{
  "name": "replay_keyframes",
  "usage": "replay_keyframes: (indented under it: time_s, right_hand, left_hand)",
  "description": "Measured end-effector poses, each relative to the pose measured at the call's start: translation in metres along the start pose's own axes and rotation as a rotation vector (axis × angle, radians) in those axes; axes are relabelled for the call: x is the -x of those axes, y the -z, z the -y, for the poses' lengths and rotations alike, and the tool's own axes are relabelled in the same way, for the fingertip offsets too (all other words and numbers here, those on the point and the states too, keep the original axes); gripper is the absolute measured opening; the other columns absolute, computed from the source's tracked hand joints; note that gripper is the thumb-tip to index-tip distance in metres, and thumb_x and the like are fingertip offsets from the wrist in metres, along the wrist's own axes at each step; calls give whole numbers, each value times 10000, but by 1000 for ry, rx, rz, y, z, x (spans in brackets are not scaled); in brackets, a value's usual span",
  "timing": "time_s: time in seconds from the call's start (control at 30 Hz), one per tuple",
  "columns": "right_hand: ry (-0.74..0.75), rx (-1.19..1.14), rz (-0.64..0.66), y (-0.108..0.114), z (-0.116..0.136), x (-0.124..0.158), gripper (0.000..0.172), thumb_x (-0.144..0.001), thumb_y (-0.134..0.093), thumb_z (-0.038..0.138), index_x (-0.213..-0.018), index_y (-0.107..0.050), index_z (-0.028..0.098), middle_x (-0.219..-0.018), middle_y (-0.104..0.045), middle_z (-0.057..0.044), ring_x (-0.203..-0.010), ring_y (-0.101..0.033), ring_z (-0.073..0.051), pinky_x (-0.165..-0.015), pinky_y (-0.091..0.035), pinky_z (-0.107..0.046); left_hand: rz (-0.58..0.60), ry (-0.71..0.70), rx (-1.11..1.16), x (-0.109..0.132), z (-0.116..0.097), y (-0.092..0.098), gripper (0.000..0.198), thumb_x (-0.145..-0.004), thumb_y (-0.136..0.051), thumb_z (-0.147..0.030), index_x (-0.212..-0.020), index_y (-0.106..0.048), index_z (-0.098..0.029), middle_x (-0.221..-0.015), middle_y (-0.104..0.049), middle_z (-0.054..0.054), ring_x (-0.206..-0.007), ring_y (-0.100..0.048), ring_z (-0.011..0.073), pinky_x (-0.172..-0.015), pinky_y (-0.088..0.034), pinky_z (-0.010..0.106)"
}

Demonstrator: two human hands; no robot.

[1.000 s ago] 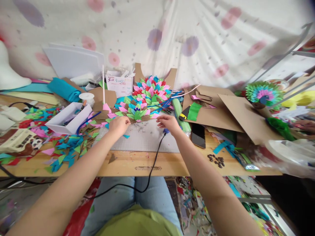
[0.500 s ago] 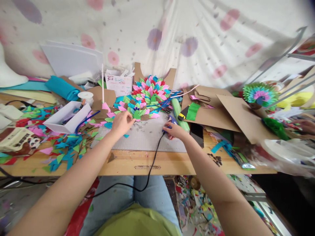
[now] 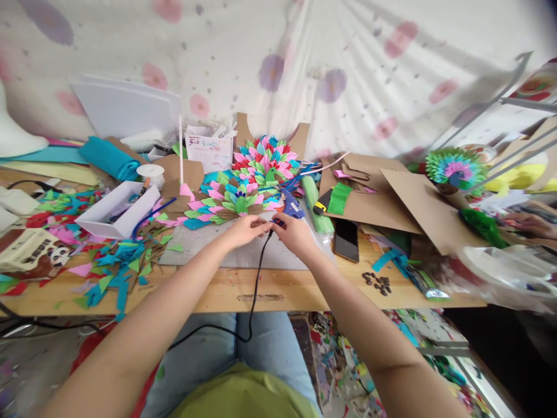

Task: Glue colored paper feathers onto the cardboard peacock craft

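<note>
My right hand [image 3: 296, 233] grips a blue hot glue gun [image 3: 292, 204], whose black cord [image 3: 257, 278] hangs over the table edge. Touching or nearly touching the right fingers, my left hand [image 3: 244, 230] has its fingers pinched together; anything between them is too small to make out. Just behind both hands lies a peacock [image 3: 241, 202] of layered pink, green, blue and brown paper feathers. Farther back is a second feathered paper peacock [image 3: 267, 165], with more red in it. Under the hands is a grey board [image 3: 195, 249].
At left stand a white box [image 3: 108, 223] and scattered paper scraps [image 3: 117, 261]. At right are a green roll [image 3: 317, 209], a phone [image 3: 347, 239], cardboard sheets [image 3: 430, 203], a yellow-black cutter [image 3: 322, 202] and small dark pieces [image 3: 378, 282]. Another person's hand [image 3: 528, 223] shows far right.
My left hand has left the near peacock and moved right and toward me. My right hand has brought the glue gun left, off the board's right side, so the hands now meet.
</note>
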State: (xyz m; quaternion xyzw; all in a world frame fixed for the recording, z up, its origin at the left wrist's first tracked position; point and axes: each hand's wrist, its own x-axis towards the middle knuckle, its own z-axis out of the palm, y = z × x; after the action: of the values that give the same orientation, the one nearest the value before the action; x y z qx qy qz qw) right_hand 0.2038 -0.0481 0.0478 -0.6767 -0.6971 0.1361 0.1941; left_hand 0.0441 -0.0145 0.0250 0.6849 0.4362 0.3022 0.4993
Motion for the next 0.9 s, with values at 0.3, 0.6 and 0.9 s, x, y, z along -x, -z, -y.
replay_keyframes:
  time_s: [0.3, 0.6, 0.9]
  right_hand:
    - [313, -68, -69, 0, -2, -17, 296, -868, -445, 232, -1082, -650, 242, -844, -607, -52, -766, -554, -164, -697, -410, -261]
    - [233, -898, -13, -9, -19, -36, 292, -798, -538, 448, -922, -642, 206, -720, -550, 9, -588, -462, -93, -584, -412, -247]
    - [171, -1236, 150, -43, 5, -49, 382, -695, -615, 544, -845, -588, 193, -827, -632, -13, -796, -582, -152, -702, -452, -273]
  left_hand:
    - [-63, 71, 422, -12, 6, -10, 478, -566, -741, -519, -871, -656, -161, -716, -636, 21, -653, -572, 111, -597, -365, 233]
    - [-229, -34, 512, -12, 17, -7, 371, -581, -757, -374, -869, -684, -152, -701, -620, 5, -559, -430, 70, -549, -318, 230]
    - [-164, -20, 392, -10, 16, -6, 313, -583, -744, -348, -825, -679, -160, -781, -664, 31, -620, -527, 114, -564, -367, 242]
